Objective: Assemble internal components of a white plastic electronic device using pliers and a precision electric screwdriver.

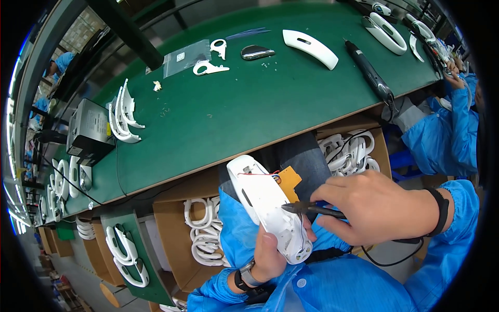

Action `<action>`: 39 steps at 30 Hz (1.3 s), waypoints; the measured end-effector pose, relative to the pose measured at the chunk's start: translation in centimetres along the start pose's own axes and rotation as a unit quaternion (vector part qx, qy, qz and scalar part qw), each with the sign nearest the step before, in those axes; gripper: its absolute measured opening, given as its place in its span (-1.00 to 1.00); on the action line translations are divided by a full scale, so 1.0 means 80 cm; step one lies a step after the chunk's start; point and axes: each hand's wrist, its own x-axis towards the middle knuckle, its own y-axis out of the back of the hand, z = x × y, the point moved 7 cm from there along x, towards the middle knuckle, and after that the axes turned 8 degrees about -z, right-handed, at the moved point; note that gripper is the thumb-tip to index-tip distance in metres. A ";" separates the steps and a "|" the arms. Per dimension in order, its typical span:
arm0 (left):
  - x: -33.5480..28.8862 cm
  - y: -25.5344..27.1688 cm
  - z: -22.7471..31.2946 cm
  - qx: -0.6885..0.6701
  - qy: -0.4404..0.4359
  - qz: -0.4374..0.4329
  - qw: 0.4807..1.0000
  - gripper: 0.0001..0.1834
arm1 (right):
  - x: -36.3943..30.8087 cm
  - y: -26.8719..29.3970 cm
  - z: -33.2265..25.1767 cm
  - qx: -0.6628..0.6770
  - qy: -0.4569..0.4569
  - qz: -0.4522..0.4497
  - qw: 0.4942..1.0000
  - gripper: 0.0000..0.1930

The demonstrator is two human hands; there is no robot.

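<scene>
My left hand grips the lower end of a long white plastic housing above my lap. Thin red and blue wires run along its upper part, and an orange-yellow flat piece shows beside it. Round silvery parts sit at its lower end. My right hand is closed around a pair of dark-handled cutting pliers. Their jaw tips are over the housing's right edge, near its middle; whether they touch it I cannot tell.
On the green bench are a curved white cover, a dark electric screwdriver, white curved shells and a black box. Cardboard boxes of white parts stand below. A co-worker in blue sits at right.
</scene>
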 end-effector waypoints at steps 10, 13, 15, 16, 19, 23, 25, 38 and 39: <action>-0.006 0.015 -0.007 0.125 -0.082 0.046 0.988 -0.09 | 0.021 -0.032 -0.001 0.160 -0.079 -0.164 0.970 -0.72; -0.007 0.016 -0.008 0.120 -0.070 0.035 0.990 -0.11 | 0.025 -0.032 -0.003 0.151 -0.072 -0.146 0.975 -0.71; -0.008 0.017 -0.009 0.112 -0.068 0.029 0.991 -0.09 | 0.027 -0.030 -0.005 0.146 -0.067 -0.133 0.978 -0.70; -0.009 0.017 -0.009 0.111 -0.068 0.030 0.991 -0.09 | 0.027 -0.030 -0.005 0.145 -0.068 -0.137 0.978 -0.70; -0.009 0.017 -0.010 0.110 -0.064 0.029 0.991 -0.08 | 0.028 -0.030 -0.007 0.139 -0.071 -0.149 0.976 -0.70; -0.010 0.015 -0.009 0.113 -0.058 0.023 0.992 -0.07 | 0.029 -0.030 -0.008 0.131 -0.082 -0.173 0.973 -0.69; -0.010 0.015 -0.009 0.112 -0.056 0.022 0.992 -0.07 | 0.028 -0.031 -0.008 0.133 -0.084 -0.173 0.972 -0.70; -0.009 0.015 -0.015 0.115 -0.047 0.025 0.992 -0.05 | 0.024 -0.030 -0.006 0.141 -0.093 -0.176 0.970 -0.71; -0.009 0.015 -0.015 0.119 -0.048 0.025 0.991 -0.05 | 0.024 -0.029 -0.006 0.141 -0.092 -0.176 0.970 -0.71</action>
